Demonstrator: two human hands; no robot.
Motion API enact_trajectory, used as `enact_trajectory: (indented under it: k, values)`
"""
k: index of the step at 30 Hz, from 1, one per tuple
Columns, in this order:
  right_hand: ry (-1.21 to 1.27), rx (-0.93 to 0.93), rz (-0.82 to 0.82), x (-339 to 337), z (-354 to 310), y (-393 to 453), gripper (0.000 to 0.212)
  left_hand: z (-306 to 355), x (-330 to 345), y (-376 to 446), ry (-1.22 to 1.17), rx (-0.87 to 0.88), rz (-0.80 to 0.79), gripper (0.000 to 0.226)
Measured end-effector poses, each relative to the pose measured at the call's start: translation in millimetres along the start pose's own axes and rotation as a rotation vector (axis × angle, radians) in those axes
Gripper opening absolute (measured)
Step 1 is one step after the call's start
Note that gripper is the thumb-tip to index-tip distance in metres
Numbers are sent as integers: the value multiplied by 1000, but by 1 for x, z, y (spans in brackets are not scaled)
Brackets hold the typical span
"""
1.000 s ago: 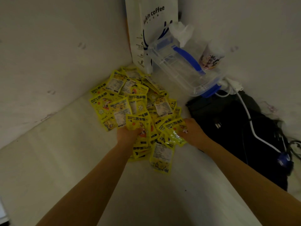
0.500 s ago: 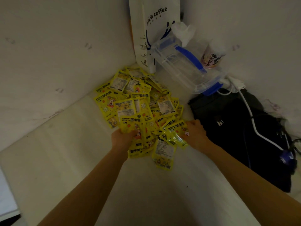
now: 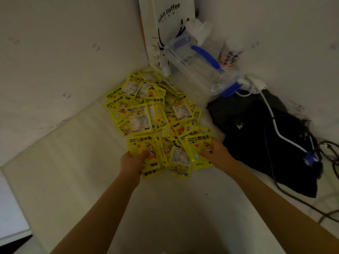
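A heap of several yellow hand-warmer packets [image 3: 152, 110] lies on the pale surface in the corner of two white walls. At the heap's near edge my left hand [image 3: 133, 161] grips a small stack of packets [image 3: 146, 149], thumb on top. My right hand [image 3: 216, 153] holds another yellow packet [image 3: 197, 143] by its right side, thumb across its face. A few loose packets lie between my hands.
A clear plastic box with blue handle and clips [image 3: 198, 65] leans in the corner beside a white coffee paper bag [image 3: 165, 24] and a printed cup [image 3: 230, 55]. Black fabric [image 3: 266, 136] with white and dark cables [image 3: 275, 125] lies at the right.
Both hands have drawn back toward me, each lifting packets off the near edge of the heap. The camera has shifted slightly.
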State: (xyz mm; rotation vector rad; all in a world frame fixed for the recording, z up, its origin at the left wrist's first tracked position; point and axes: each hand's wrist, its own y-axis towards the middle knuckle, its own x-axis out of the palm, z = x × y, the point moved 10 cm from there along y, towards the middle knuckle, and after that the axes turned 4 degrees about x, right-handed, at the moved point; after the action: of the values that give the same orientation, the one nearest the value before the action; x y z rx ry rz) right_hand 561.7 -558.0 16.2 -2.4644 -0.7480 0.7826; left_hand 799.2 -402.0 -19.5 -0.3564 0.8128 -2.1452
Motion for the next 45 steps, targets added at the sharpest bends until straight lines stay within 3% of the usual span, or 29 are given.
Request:
enact_trajectory:
  k: [5,21,27,45]
  values:
    - [287,-5,60,10,16,-39,43,-13,-7,-23,-33,-8,-75,26]
    - [571,172,397,111,78,-188,26,-47,-63,-78,210,86,-410,20]
    - [662,238,534,129,110,-254,30,-63,-62,-106,374,133,-545,16]
    - [956,396,922,175,256,-478,31,-203,-20,-267,714,109,-976,16]
